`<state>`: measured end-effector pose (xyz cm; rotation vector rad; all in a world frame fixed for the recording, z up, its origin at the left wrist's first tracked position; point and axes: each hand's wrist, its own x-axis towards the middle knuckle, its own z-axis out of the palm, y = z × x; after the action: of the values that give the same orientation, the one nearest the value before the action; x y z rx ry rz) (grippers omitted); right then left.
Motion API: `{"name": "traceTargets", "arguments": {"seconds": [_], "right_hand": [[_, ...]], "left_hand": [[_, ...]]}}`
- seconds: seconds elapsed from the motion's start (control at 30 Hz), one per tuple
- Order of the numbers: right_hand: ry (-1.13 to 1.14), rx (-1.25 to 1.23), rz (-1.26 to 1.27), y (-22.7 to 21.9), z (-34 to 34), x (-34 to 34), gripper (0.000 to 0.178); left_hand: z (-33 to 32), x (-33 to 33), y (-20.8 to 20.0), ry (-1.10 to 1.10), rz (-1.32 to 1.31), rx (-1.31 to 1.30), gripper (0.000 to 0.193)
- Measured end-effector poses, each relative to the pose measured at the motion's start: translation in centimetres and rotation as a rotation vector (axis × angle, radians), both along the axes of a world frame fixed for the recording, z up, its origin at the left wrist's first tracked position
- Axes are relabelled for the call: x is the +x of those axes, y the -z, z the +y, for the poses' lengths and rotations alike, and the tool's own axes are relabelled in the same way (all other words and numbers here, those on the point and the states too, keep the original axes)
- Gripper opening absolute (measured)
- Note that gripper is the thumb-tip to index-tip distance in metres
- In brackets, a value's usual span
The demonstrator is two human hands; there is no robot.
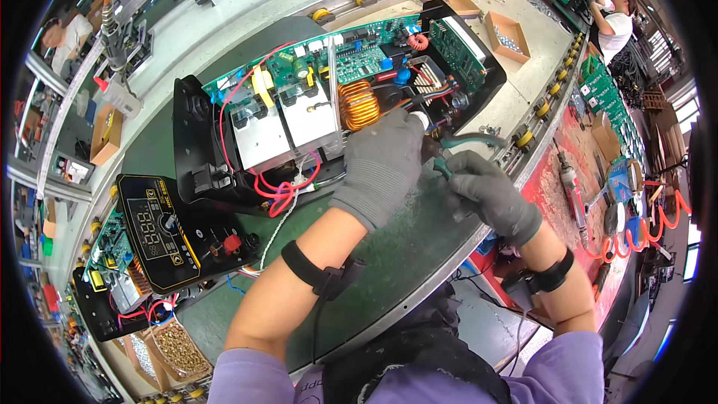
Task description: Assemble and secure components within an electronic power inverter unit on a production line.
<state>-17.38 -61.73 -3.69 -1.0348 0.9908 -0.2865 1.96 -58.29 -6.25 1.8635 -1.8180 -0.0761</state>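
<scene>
An open black-cased electronic unit (187, 131) lies in front of me, with a green circuit board (359, 63), silver heat sinks (310, 116) and a copper-wound coil (360, 105). My left hand (383, 164), in a grey glove, reaches in beside the coil. Its fingers are bent near a white round part (421, 120) and some wires; what they pinch is hidden. My gloved right hand (493, 198) is closed on one handle of teal-handled pliers (473, 139). The pliers' jaws are hard to make out beside my left fingertips. Pink wires (280, 193) hang from the case's near side.
A black display panel (161, 232) leans at the left over another opened unit. Cardboard trays of small parts (507, 37) stand at the far right; a box of brass fasteners (179, 348) sits lower left. A red power screwdriver (572, 191) lies right. Co-workers are farther off.
</scene>
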Motion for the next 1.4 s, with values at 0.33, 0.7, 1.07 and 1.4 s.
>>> {"name": "traceTargets", "arguments": {"seconds": [0.33,0.7,1.07,1.4], "right_hand": [[0.011,-0.467,0.064,2.9,6.2,-5.9,0.031],[0.147,-0.741,0.113,4.1,7.1,-7.0,0.037],[0.404,-0.935,-0.039,5.0,7.0,-7.7,0.045],[0.35,-0.673,-0.362,3.6,9.8,-3.2,0.044]], "left_hand": [[-1.2,-1.8,0.6,-0.08,-0.122,-0.06,0.024],[-3.1,-2.8,0.3,-0.134,-0.255,0.153,0.021],[0.5,-4.1,-1.1,0.004,-0.167,-0.209,0.04],[7.5,-8.2,-4.0,0.342,1.575,0.103,0.032]]}}
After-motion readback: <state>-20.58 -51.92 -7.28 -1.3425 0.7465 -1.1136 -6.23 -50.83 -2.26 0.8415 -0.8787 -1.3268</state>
